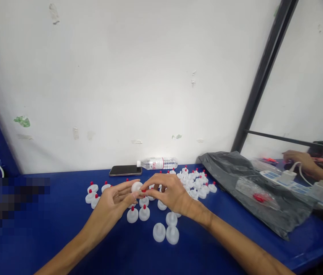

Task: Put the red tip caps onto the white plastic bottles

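My left hand [114, 200] is closed around the edge of a white round nozzle cap [136, 186], held up over the table. With thumb and forefinger pinched, my right hand [171, 193] meets that cap at its right side. A small red tip [143, 191] shows at these fingertips. Below the hands stand nozzle caps with red tips [132, 215], and nearer to me are several nozzle caps without red tips [159, 232]. More red-tipped nozzle caps [91, 187] stand left of my left hand.
A crowd of red-tipped caps [197, 183] covers the table [64, 214] behind my right hand. Along the wall lie a phone [125, 170] and a clear bottle [158, 163]. On the right are a grey plastic bag [227, 168], a small bag with red pieces [260, 196] and a power strip [293, 187].
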`<state>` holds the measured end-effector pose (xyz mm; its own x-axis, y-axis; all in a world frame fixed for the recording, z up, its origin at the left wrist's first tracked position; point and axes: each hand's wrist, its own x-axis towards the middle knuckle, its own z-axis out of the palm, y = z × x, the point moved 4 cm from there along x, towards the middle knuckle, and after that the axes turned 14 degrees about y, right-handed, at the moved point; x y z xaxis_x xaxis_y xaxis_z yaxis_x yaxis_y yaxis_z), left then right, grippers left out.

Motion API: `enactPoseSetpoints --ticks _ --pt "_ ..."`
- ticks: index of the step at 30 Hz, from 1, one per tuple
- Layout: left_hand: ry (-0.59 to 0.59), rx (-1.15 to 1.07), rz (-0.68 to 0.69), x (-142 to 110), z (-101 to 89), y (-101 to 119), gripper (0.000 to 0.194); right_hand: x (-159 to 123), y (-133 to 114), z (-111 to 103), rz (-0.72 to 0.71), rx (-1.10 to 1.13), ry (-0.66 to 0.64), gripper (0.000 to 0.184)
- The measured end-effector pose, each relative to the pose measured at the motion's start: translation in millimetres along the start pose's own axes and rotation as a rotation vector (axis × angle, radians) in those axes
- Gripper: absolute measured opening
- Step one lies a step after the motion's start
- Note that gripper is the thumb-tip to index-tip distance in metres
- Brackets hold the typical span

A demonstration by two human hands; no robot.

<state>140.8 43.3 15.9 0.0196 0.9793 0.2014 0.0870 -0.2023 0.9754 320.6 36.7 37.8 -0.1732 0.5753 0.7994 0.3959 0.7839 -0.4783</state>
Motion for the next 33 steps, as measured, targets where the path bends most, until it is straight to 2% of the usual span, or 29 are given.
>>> enactPoseSetpoints --ticks 4,8,15,20,23,26,30,33 --pt "-0.101 -0.030 -0.058 0 3.9 -7 0.070 -4 -2 7 -0.037 0.053 -0.003 0.008" --pt "-0.166 -0.016 -0.025 2 4.4 -16 0.054 -9 -4 13 -0.054 0.077 -0.015 0.007" --pt "-0.162 0.056 0.050 -2 -1.5 -10 0.039 -9 -17 12 -0.025 0.083 -0.063 0.015" --pt "-0.181 0.093 0.069 -3 1.2 -5 0.043 -9 -19 12 -0.049 0.047 -0.073 0.018" --pt "-0.158 0.148 0.113 -4 2.2 -2 0.050 -7 -15 9 -0.035 0.017 -0.065 0.014" --pt "-0.060 0.251 0.223 -5 -1.0 3 0.051 -1 -6 -2 0.012 -0.030 0.002 0.013" --pt "0.022 0.450 0.318 -4 -3.6 2 0.043 10 13 -19 0.091 -0.207 0.090 0.019" --pt "0.048 0.548 0.401 -4 -2.5 -1 0.035 12 26 -23 0.137 -0.330 0.052 0.018"
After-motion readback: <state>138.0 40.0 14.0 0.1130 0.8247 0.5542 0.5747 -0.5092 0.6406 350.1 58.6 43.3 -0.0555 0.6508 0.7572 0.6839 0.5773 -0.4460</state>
